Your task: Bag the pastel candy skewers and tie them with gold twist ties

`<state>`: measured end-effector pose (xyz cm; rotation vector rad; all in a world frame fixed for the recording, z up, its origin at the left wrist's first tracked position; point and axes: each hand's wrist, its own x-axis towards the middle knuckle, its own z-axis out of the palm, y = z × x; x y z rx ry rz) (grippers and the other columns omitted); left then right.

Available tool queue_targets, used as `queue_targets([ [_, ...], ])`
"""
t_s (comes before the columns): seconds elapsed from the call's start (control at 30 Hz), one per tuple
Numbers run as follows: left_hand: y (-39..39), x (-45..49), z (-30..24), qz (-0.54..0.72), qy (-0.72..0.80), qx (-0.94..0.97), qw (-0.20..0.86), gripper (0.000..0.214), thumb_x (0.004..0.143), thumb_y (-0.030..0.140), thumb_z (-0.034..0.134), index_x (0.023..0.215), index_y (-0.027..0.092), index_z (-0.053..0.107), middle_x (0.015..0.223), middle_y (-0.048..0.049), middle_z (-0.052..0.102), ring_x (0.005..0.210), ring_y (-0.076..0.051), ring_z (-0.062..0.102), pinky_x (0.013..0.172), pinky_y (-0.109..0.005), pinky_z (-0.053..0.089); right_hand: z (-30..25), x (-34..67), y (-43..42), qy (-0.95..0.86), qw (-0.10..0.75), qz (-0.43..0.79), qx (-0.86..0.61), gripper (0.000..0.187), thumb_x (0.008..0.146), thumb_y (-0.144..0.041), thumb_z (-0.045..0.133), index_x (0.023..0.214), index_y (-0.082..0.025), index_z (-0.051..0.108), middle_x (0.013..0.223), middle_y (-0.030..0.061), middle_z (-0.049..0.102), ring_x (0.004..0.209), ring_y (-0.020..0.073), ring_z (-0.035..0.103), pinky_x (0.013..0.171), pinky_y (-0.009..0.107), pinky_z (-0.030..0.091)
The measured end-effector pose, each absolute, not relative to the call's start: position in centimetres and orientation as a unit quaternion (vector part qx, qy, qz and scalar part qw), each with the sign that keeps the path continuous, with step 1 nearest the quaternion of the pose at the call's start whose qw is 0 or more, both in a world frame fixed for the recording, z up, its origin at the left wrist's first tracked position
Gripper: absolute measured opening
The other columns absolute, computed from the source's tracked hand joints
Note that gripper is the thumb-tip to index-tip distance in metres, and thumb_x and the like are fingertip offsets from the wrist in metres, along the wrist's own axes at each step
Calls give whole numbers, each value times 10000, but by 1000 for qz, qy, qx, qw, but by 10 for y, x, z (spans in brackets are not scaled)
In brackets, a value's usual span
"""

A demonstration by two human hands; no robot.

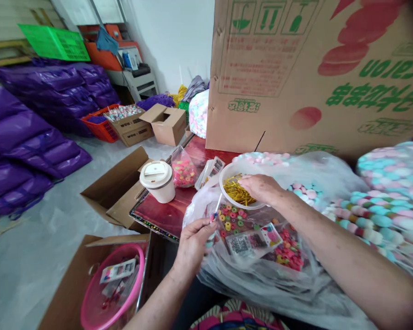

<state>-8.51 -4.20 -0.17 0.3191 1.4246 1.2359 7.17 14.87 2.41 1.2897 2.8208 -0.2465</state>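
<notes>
My left hand (194, 245) is closed in a pinch around a thin white stick (219, 201) with small coloured pieces at its lower end; the fingers partly cover them. Over a white round bowl (225, 190) my right hand (259, 187) reaches in, its fingertips pressed together on gold twist ties (237, 192). Below the bowl, ring-shaped candies (231, 217) in several colours lie in a clear plastic bag. A printed clear packet (253, 240) rests beside red and pink candies (291, 252).
A lidded white cup (158, 181) and a bag of pink candies (183, 172) stand on the red table (161, 215). A large carton (278, 114) rises behind the bowl. Marshmallow bags (388, 206) fill the right. Lower left, a pink basket (141, 266) sits in a box.
</notes>
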Motion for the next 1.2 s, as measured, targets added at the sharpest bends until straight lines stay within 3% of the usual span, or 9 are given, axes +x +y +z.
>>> queue_targets([
  [0.2, -29, -60, 3, 551, 523, 149, 634, 288, 560, 359, 754, 751, 162, 665, 615, -3, 631, 482, -108, 539, 361, -175, 280, 38, 103, 77, 884, -59, -183, 427, 344, 937, -316, 328, 825, -202, 633, 648, 18, 645, 519, 132, 541, 513, 241, 375],
  [0.37, -31, -36, 15, 536, 464, 193, 679, 295, 537, 327, 768, 718, 112, 678, 510, -19, 607, 419, -106, 526, 332, -168, 277, 30, 111, 11, 853, -133, -323, 387, 224, 851, -214, 403, 723, -198, 587, 685, 43, 662, 644, 165, 613, 593, 262, 435],
  [0.5, -31, -22, 18, 536, 457, 177, 687, 285, 527, 304, 766, 711, 103, 683, 536, -31, 632, 432, -122, 558, 367, -192, 356, 25, 127, -3, 783, -176, -396, 446, 261, 879, -296, 394, 663, -218, 517, 450, -35, 526, 428, 122, 500, 466, 228, 389],
  [0.67, -30, -5, 19, 506, 540, 188, 646, 336, 547, 357, 763, 783, 128, 691, 599, -11, 626, 474, -106, 554, 363, -166, 313, 26, 161, -12, 754, -319, -362, 445, 212, 910, -287, 393, 903, -196, 585, 636, -7, 611, 471, 103, 502, 482, 224, 421],
  [0.77, -31, 9, 20, 460, 589, 244, 619, 278, 604, 360, 706, 775, 143, 684, 595, 10, 589, 497, -102, 532, 371, -163, 306, 31, 166, -17, 791, -332, -360, 368, 335, 915, -207, 353, 1167, -187, 572, 765, 23, 663, 556, 107, 569, 562, 230, 481],
  [0.9, -36, 16, 21, 419, 600, 344, 588, 149, 691, 272, 566, 683, 147, 647, 610, 7, 564, 567, -109, 512, 460, -185, 375, 30, 157, -18, 816, -315, -337, 349, 481, 880, -129, 329, 1336, -154, 481, 1027, 109, 686, 893, 167, 650, 794, 309, 513],
  [1.0, -40, 11, 17, 386, 585, 421, 577, 164, 718, 275, 558, 615, 152, 592, 632, 7, 531, 612, -113, 486, 499, -189, 386, 23, 154, -16, 808, -273, -338, 399, 540, 879, -138, 337, 1416, -168, 380, 895, 100, 705, 764, 186, 663, 713, 329, 527],
  [1.1, -42, 7, 9, 397, 550, 454, 578, 315, 757, 404, 582, 575, 153, 535, 586, 24, 449, 564, -94, 426, 477, -183, 368, 11, 150, -17, 812, -253, -291, 439, 572, 869, -155, 351, 1440, -173, 339, 676, 67, 670, 588, 200, 626, 586, 327, 505],
  [1.2, -42, 8, 0, 448, 554, 372, 595, 408, 716, 533, 628, 600, 151, 539, 536, 51, 404, 466, -63, 365, 424, -177, 350, 1, 143, -23, 766, -326, -261, 488, 588, 871, -199, 380, 1448, -132, 295, 637, 59, 646, 544, 198, 599, 546, 317, 488],
])
